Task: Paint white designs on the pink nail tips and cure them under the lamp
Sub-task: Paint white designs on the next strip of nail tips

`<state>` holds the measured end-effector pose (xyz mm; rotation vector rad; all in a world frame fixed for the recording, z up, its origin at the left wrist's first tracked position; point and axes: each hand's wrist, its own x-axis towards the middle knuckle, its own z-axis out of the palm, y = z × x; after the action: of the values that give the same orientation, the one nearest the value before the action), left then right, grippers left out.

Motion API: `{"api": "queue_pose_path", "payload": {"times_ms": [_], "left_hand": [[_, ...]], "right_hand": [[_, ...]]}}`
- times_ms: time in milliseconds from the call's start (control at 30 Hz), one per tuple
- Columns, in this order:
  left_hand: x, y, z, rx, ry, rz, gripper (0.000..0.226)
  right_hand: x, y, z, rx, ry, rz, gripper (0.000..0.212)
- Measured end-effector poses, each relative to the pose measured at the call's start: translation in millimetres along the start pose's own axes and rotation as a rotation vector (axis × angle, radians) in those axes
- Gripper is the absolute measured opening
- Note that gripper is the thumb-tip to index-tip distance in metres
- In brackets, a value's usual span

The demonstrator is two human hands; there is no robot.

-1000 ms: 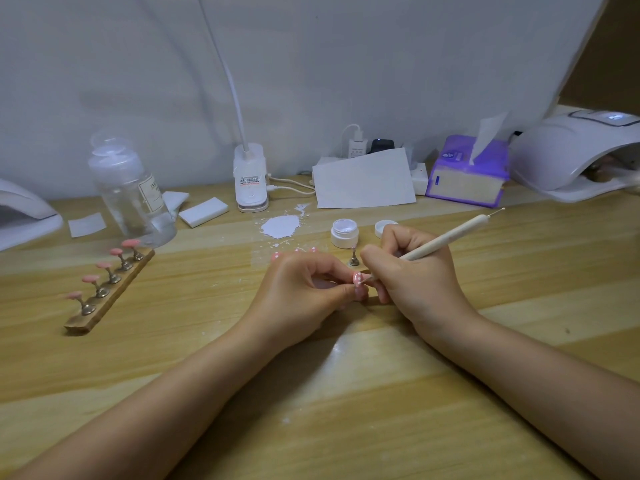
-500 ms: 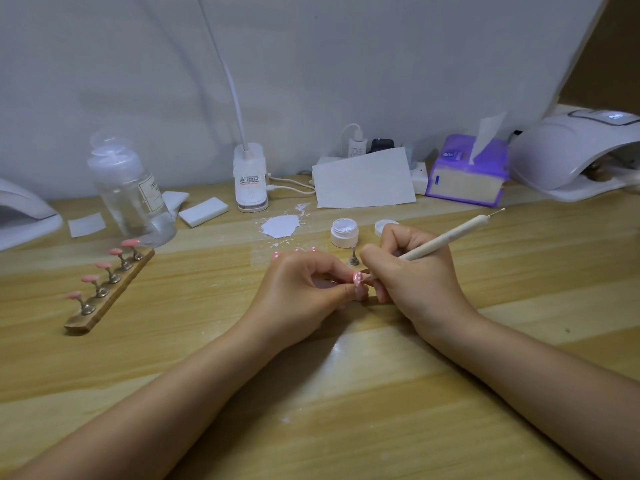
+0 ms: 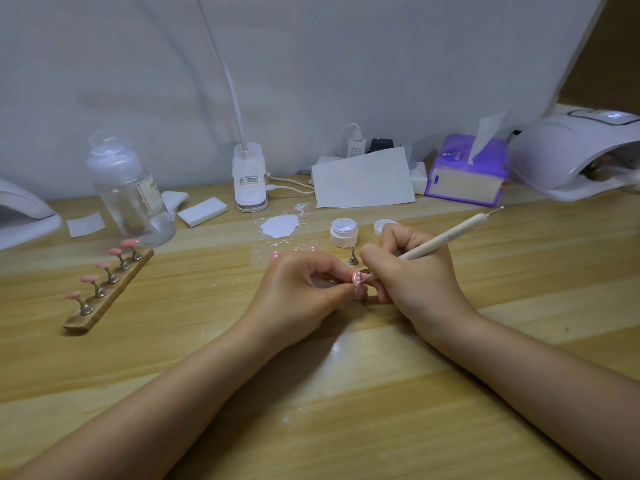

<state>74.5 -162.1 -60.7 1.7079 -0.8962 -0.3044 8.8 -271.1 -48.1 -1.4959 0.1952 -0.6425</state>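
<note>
The pink nail tip [image 3: 356, 278] sits at the centre of the wooden table [image 3: 519, 271], pinched between the thumb and forefinger of the left hand [image 3: 304, 289]; pale marks show on its surface, though they are too small to read as any pattern; the right hand [image 3: 412, 271] is curled round the dotting pen [image 3: 446, 235], whose lower end meets the tip while its thin metal point sticks up to the right. Against the frames of a second and half a second ago nothing differs that I can make out — both hands, the tip and the pen lie in the same places. Just behind the hands stand an open white gel pot [image 3: 344, 232], its lid [image 3: 384, 226] beside it, and one bare metal stand [image 3: 353, 258]; a white paint smear [image 3: 280, 225] lies further back. To the left, well apart, a wooden holder strip [image 3: 107, 299] carries five more pink tips [image 3: 90, 278] on stands, near a clear bottle [image 3: 130, 192]. At the far right sits the white curing lamp [image 3: 571, 150], cut off by the frame edge — something lies inside its opening, too dim to identify; beside it stands a purple tissue box [image 3: 467, 171]. More pink bits peek out behind the left hand's knuckles, mostly hidden.
</note>
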Motion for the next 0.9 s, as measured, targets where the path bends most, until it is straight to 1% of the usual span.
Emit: {"api": "queue_pose_path", "payload": {"times_ms": [200,333,467,900], "left_hand": [[-0.9,1.5,-0.4,0.035,0.001,0.009,0.021],[-0.3,0.8,-0.3,0.019,-0.011,0.003,0.018],[1.3,-0.9,0.0,0.003,-0.006,-0.004,0.021],[-0.6,0.5,-0.2,0.026,-0.016,0.029,0.017]], "right_hand": [[1.2,0.1,-0.8,0.037,0.044,0.009,0.039],[0.4,-0.6,0.0,0.06,0.029,0.023,0.04],[0.3,-0.9,0.2,0.072,0.02,0.033,0.04],[0.1,-0.4,0.1,0.026,0.035,0.022,0.039]]}}
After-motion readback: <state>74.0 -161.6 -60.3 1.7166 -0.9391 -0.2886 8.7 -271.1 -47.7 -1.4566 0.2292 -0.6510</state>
